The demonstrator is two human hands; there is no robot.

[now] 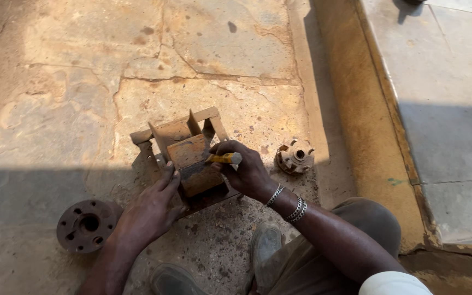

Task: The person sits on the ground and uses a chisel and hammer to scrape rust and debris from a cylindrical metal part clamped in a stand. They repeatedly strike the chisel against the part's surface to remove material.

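Nearest the lens, a white sleeve cuff and grey-trousered knee fill the lower right, with two dusty shoes planted on the cracked stone floor below; the person seems to be crouching low over the work.

Far left, a round rusty flange disc with a centre bore and bolt holes lies flat on the floor, apart from everything else and just outside the left wrist.

Next comes the left hand. Its fingers are spread and pressed flat on the near left edge of a rusty welded bracket; it grips nothing, and appears to be weighting the piece down so it cannot slide.

That bracket sits at the middle of the scene, on the floor, made of flat plates with upright ribs, one slab tilted toward the person. Half of it is in sun, half in shadow.

Over its right side, the right hand is closed in a fist around a yellow-handled tool, whose working end is hidden against the slab. Metal bangles circle that wrist.

Right of the hand, a small rusty toothed hub rests by itself near a raised stone kerb.
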